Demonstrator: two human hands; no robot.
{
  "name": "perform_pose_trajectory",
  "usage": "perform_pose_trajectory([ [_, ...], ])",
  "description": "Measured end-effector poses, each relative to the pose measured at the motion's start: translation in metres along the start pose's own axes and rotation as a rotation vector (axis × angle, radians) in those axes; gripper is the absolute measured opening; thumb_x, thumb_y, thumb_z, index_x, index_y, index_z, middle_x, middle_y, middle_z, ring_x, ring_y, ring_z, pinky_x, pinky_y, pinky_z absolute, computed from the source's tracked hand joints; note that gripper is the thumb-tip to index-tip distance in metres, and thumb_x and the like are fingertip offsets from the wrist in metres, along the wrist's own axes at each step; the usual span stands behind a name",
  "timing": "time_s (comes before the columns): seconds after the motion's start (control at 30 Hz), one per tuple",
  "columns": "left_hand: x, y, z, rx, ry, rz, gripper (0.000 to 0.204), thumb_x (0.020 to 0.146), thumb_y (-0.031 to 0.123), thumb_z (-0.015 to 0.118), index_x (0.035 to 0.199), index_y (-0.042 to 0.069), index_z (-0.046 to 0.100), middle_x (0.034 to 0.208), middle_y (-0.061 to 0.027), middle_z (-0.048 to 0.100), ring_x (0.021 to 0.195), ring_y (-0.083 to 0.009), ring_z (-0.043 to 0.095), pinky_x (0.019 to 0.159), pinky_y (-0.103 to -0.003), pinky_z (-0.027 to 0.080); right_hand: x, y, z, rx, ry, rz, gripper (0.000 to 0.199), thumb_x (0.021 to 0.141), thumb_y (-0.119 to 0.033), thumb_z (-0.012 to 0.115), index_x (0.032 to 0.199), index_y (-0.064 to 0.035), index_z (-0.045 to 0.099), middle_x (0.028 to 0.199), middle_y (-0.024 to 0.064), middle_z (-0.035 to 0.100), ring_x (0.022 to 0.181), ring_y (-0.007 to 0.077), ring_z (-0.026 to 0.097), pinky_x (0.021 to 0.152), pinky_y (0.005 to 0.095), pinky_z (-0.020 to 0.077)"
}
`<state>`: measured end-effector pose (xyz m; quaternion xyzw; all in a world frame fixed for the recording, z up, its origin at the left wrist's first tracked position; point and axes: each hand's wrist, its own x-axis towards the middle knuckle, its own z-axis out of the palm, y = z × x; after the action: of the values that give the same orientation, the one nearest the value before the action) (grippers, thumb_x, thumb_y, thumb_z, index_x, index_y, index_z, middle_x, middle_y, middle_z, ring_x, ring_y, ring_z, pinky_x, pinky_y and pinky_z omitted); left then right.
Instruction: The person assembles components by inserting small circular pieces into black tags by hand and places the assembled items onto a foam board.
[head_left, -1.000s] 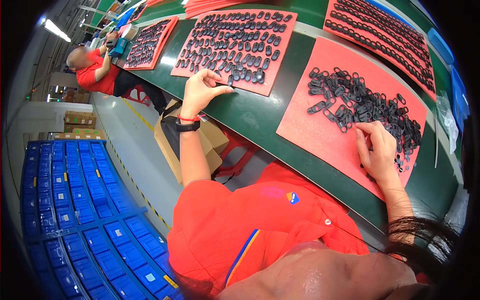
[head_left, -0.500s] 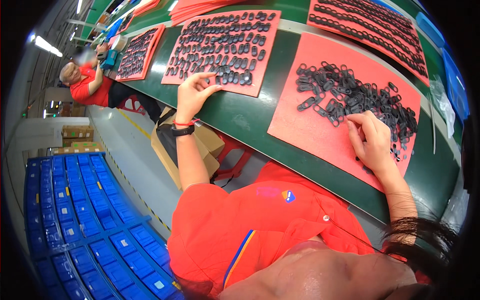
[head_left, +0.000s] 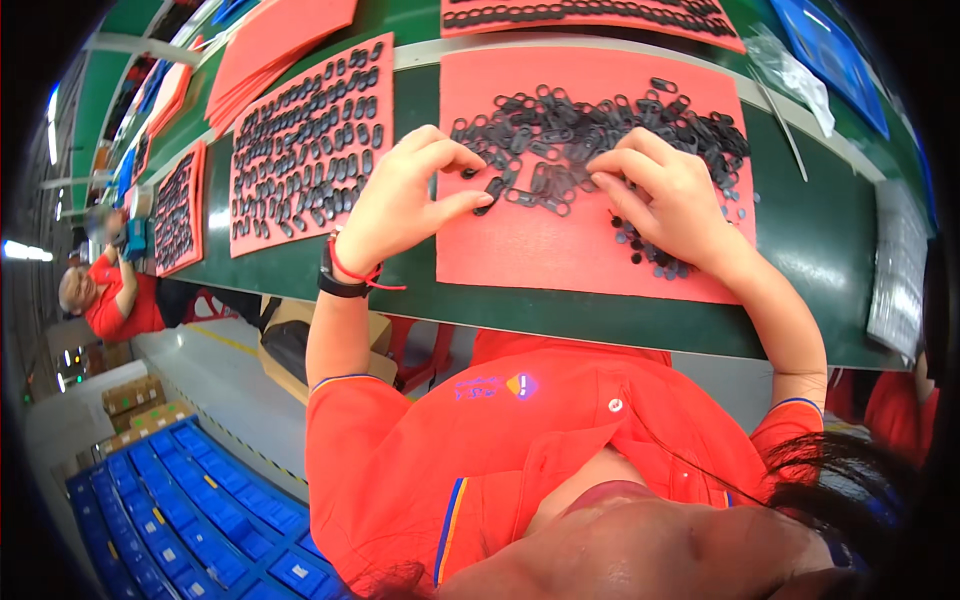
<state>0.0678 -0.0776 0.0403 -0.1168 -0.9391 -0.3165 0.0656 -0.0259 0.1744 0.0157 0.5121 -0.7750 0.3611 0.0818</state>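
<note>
Black plastic loops (head_left: 560,130) pinched from the pile by both half-curled hands: left (head_left: 405,200), right (head_left: 665,195).

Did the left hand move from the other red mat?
Yes. The left hand left the mat with neat rows and went right, onto the mat with the loose pile of black parts, near the right hand.

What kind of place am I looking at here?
Most likely a factory assembly line. A long green workbench carries red mats covered with small black parts, another worker in red sits further along, and blue crates are stacked on the floor.
</note>
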Motion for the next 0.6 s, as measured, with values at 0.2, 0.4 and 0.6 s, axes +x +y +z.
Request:
perform_pose_trajectory([
  [0.2, 0.016, -0.005, 0.012, -0.03, -0.118, -0.072, 0.022, 0.064, 0.012, 0.075, 0.076, 0.002, 0.059, 0.07, -0.0062, 0.052, 0.064, -0.0163, 0.055, 0.059, -0.027, 0.046, -0.008, 0.005, -0.016, 0.03, -0.121, 0.15, 0.009, 0.074, -0.012, 0.065, 0.082, -0.0082, 0.062, 0.075, 0.0034, 0.054, 0.053, 0.0177, 0.053, 0.047, 0.0267, 0.0407],
  [0.4, 0.036, 0.005, 0.011, -0.193, -0.089, -0.137, 0.015, 0.068, 0.006, 0.073, 0.074, 0.0, 0.06, 0.068, -0.003, 0.056, 0.057, -0.007, 0.052, 0.054, -0.021, 0.043, -0.018, 0.006, -0.008, 0.055, -0.191, 0.157, 0.013, 0.072, -0.015, 0.067, 0.077, -0.007, 0.058, 0.074, 0.0045, 0.053, 0.061, 0.0207, 0.056, 0.053, 0.0318, 0.0439],
  [0.6, 0.06, 0.024, 0.052, -0.855, -0.018, -0.146, 0.018, 0.075, 0.006, 0.068, 0.092, 0.001, 0.063, 0.072, -0.0002, 0.061, 0.061, -0.0013, 0.053, 0.054, -0.016, 0.042, -0.018, -0.011, -0.009, -0.076, -0.307, 0.247, 0.017, 0.07, -0.017, 0.067, 0.076, -0.0066, 0.055, 0.077, 0.0074, 0.052, 0.064, 0.0256, 0.057, 0.055, 0.0359, 0.0447],
])
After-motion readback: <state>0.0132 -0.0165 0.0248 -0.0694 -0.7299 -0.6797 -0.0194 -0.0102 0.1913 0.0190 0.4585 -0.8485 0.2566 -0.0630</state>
